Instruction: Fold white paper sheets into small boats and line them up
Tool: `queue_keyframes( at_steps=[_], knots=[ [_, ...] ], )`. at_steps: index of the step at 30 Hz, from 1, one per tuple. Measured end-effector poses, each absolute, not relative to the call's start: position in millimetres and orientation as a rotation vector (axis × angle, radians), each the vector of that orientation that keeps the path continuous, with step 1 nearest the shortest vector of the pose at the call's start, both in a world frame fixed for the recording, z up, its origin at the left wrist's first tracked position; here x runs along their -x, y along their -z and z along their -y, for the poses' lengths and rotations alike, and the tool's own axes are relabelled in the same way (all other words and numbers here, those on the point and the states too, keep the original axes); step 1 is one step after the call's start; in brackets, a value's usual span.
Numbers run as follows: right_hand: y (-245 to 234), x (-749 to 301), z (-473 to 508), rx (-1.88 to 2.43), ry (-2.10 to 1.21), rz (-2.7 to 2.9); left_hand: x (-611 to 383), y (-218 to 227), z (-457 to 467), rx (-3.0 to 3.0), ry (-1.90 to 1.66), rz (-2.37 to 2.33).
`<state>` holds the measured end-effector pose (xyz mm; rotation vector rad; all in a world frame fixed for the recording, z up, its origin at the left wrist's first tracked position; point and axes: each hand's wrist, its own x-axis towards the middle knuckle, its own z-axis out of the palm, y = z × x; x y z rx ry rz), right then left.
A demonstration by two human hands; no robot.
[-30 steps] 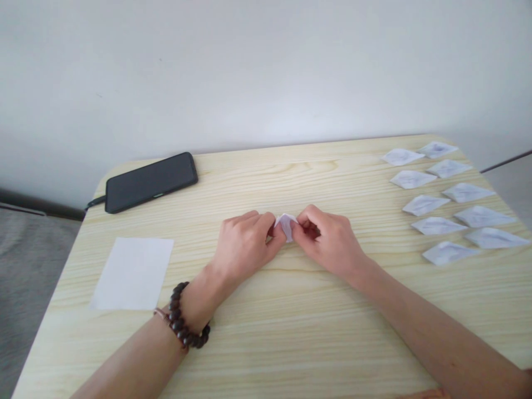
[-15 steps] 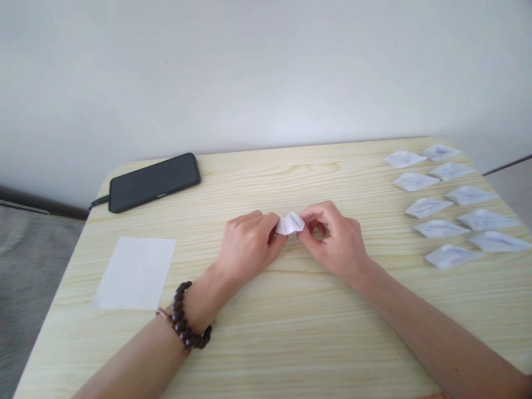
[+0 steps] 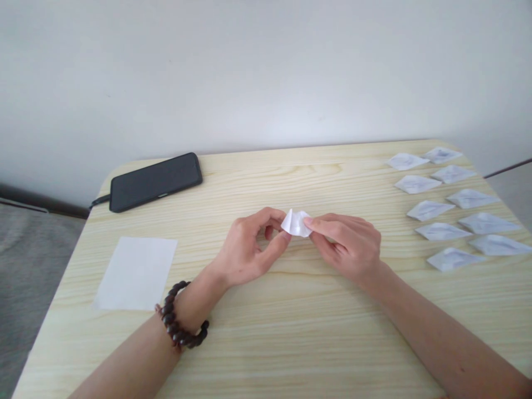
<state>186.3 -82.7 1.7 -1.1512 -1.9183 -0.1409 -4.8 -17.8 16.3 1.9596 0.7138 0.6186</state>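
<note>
A small folded white paper piece (image 3: 295, 223) is held just above the middle of the wooden table (image 3: 291, 332). My left hand (image 3: 247, 249) pinches its left side between thumb and fingers, and a dark bead bracelet circles that wrist. From the right, my right hand (image 3: 347, 244) pinches the other side with thumb and forefinger. Both hands are closed on the paper, which looks partly spread between them.
A flat white paper sheet (image 3: 136, 272) lies at the left. A black phone (image 3: 155, 181) with a cable rests at the back left. Several finished folded paper shapes (image 3: 446, 206) lie in two rows at the right edge. A pale wall stands behind.
The folded paper has been pulled wider and lifted slightly between my hands. My left hand turned palm inward, and my right fingers stretched out along the paper.
</note>
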Motion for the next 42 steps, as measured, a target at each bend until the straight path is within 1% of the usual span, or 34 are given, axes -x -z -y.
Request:
queue_keyframes(
  at_steps=[4, 9, 14, 16, 20, 24, 29, 34, 39, 42],
  knots=[
    [-2, -190, 82, 1.117, 0.141, 1.942, 7, -19, 15, -1.727, -0.607, -0.655],
    [-1, -189, 81, 1.065, 0.068, 1.992, 5, -20, 16, -1.791, -0.556, -0.74],
    [0, -187, 79, 1.044, 0.093, 1.945, 5, -19, 15, -1.767, -0.551, -0.781],
    [-2, -186, 80, 1.048, 0.028, 1.916, 5, -17, 15, -1.757, -0.57, -0.801],
    [-6, -183, 81, 1.119, -0.204, 1.814, 3, -14, 14, -1.77, -0.594, -0.846],
    [-7, -183, 80, 1.234, -0.326, 1.786, 2, -15, 13, -1.799, -0.571, -0.804],
    [-6, -183, 79, 1.262, -0.385, 1.799, 1, -17, 15, -1.9, -0.654, -0.789],
    [-8, -178, 79, 1.341, -0.425, 1.768, -3, -15, 19, -2.027, -0.733, -0.917],
    [-8, -178, 79, 1.428, -0.577, 1.647, -3, -15, 17, -1.819, -0.619, -0.897],
    [-7, -180, 79, 1.448, -0.638, 1.552, -1, -18, 15, -1.816, -0.544, -0.883]
  ],
)
